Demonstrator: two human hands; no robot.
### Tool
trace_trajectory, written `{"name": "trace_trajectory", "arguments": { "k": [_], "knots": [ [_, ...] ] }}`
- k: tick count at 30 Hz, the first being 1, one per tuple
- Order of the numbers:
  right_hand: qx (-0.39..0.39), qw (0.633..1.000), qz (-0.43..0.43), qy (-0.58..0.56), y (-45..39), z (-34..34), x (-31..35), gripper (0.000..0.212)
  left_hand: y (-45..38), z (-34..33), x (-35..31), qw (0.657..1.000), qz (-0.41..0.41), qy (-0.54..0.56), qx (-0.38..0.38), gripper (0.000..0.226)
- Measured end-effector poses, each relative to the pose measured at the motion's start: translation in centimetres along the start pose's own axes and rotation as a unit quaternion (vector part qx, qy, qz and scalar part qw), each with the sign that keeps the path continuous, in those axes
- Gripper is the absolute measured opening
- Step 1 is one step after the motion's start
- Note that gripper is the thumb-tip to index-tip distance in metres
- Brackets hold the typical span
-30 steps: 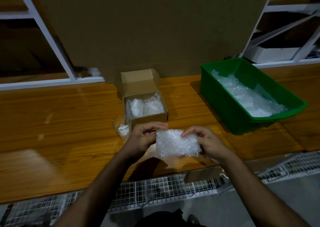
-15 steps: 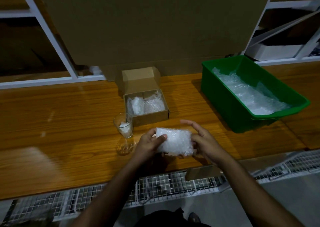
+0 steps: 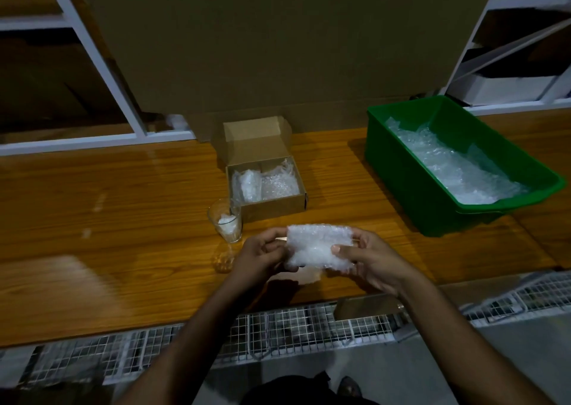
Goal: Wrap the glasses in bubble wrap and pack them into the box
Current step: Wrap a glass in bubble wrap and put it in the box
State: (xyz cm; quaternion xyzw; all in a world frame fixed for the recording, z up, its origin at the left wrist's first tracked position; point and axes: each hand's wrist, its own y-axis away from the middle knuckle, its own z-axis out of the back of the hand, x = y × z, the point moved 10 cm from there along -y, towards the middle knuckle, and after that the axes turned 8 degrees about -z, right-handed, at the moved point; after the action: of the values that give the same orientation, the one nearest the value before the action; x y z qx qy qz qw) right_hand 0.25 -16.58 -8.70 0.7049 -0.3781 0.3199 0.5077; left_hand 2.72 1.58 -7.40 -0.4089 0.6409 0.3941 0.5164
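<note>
At the centre of the frame, just below the middle, both hands hold a bubble-wrapped bundle above the near edge of the wooden worktop. The bundle's long axis runs across the picture from left to right, roughly level, with its right end a little nearer the top of the frame. Whether a glass is inside cannot be told through the wrap. The left hand grips the bundle's left end with curled fingers, and the right hand grasps the right end, its thumb pressed onto the front of the wrap.

Just left of the hands, a clear empty-looking glass stands upright on the worktop, mouth up, with something white showing near its bottom. Directly above the bundle in the frame sits a small cardboard box, its lid flap open and standing up at the far side. Two bubble-wrapped parcels lie side by side inside it. The glass is just beside the box's near left corner.

At the right of the frame, well apart from the box, a green plastic bin rests on the worktop and holds loose bubble wrap. A large brown cardboard sheet stands behind everything, and white shelving flanks it at upper left and upper right.
</note>
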Motion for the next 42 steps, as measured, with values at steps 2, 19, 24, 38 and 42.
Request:
{"name": "trace_trajectory", "arguments": {
  "k": [2,19,24,38,42],
  "knots": [
    [0.023,0.999,0.008,-0.028,0.0,-0.4,0.2,0.03,0.1,0.1,-0.1,1.0,0.001,0.017,-0.007,0.021],
    [0.073,0.964,0.096,0.235,-1.4,-5.8,3.4,0.034,-0.1,0.9,-1.0,0.985,0.001,-0.145,0.095,0.028],
    [0.03,0.996,0.014,0.077,-2.2,-6.8,1.2,0.046,0.7,4.2,-1.3,0.997,-0.025,-0.023,-0.069,0.039],
    [0.004,0.989,0.116,0.091,-2.9,-12.1,1.6,0.034,4.1,8.5,-0.9,0.982,-0.026,0.075,-0.172,0.025],
    [0.011,0.992,0.111,0.064,-3.1,-13.4,1.0,0.029,4.5,8.7,-0.4,0.976,-0.006,0.104,-0.189,0.011]
  ]
}}
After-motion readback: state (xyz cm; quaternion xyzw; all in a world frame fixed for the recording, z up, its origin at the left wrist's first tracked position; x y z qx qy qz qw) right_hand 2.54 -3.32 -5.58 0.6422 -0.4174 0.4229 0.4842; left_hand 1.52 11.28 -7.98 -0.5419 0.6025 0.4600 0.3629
